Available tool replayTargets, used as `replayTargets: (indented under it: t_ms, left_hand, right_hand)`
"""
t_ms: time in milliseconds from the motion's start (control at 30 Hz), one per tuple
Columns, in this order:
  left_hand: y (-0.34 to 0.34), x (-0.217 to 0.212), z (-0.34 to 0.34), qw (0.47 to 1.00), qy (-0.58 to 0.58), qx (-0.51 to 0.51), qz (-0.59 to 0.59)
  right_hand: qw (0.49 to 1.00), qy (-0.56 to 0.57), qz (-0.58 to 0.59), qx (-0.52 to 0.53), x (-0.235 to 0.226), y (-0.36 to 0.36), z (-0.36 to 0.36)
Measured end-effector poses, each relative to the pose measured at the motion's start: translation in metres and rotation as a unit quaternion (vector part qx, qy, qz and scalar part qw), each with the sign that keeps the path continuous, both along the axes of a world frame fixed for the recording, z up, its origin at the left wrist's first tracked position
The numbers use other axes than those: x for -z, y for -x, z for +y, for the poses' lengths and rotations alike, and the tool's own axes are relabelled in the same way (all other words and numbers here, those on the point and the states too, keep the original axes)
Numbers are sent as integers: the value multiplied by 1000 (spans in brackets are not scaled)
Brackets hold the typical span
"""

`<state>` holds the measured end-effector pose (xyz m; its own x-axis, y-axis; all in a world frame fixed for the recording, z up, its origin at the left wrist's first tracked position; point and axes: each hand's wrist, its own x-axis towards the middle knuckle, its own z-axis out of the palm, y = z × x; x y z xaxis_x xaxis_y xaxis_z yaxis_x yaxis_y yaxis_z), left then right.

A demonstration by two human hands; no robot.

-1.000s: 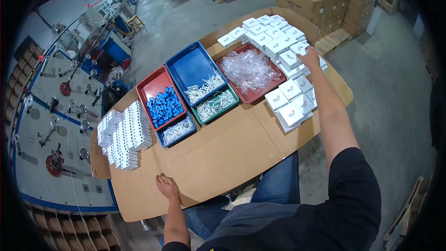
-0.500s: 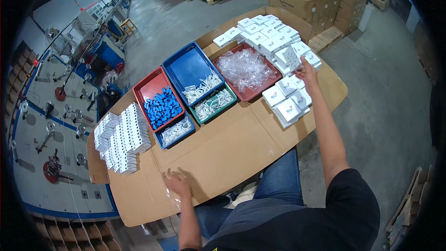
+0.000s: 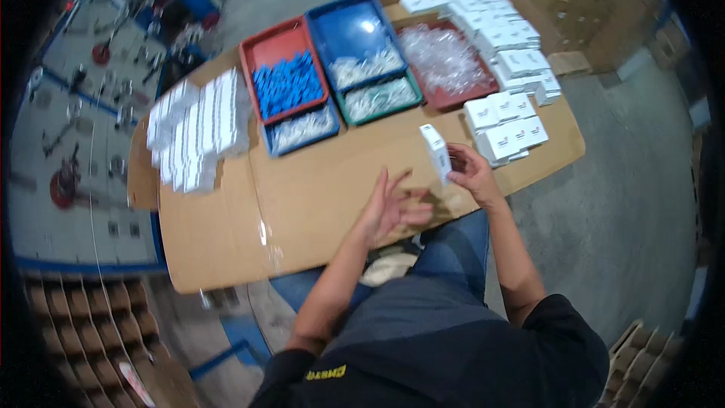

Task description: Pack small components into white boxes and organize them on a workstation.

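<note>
A small flat white box (image 3: pixel 436 153) is pinched upright in my right hand (image 3: pixel 472 174), above the near right part of the cardboard-topped table (image 3: pixel 317 196). My left hand (image 3: pixel 394 210) hovers just left of the box, fingers spread, holding nothing. Just beyond my right hand lies a short stack of white boxes (image 3: pixel 504 127). A larger pile of the same white boxes (image 3: pixel 495 30) covers the far right of the table.
Along the back stand a red tray (image 3: pixel 321 91) of blue pieces, a blue tray (image 3: pixel 325 19) and green tray (image 3: pixel 418 97) of white pieces, a small blue tray (image 3: pixel 276 153) and a red tray (image 3: pixel 445 103) of clear plastic. Rows of white boxes (image 3: pixel 204 125) fill the left.
My right hand has brought a white box from the right-hand pile back toward me. My left hand has risen and moved right to meet it. The view has shifted.
</note>
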<state>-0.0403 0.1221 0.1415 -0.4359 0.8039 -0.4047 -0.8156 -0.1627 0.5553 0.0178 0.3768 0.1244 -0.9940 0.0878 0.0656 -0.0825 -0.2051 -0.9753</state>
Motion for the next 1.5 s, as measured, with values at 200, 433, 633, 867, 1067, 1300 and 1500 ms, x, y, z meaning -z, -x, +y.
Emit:
replayTargets:
  t_ms: [200, 433, 633, 867, 1067, 1300, 1500]
  left_hand:
    - [9, -7, -22, 986, 30, -79, 141]
    - [-20, -29, -49, 981, 16, -195, 15]
    - [-32, -18, -66, 954, 58, -294, 11]
    - [-32, -2, -71, 962, 27, -271, 0]
    - [-42, 1, -69, 961, 80, -261, -34]
    - [-51, -10, -57, 967, 87, -235, -49]
    - [-49, -8, -58, 977, 22, -203, -68]
  right_hand:
    - [975, -182, 61, -107, -10, -2, -87]
    - [926, -332, 150, -101, -43, 7, -134]
    - [957, -259, 80, -105, -33, 6, -144]
    - [930, -334, 131, -79, -53, -1, -158]
    - [895, -403, 190, 33, -30, -5, -156]
    - [902, -377, 200, -73, -24, -1, -145]
    - [937, -301, 126, -127, -3, -8, -154]
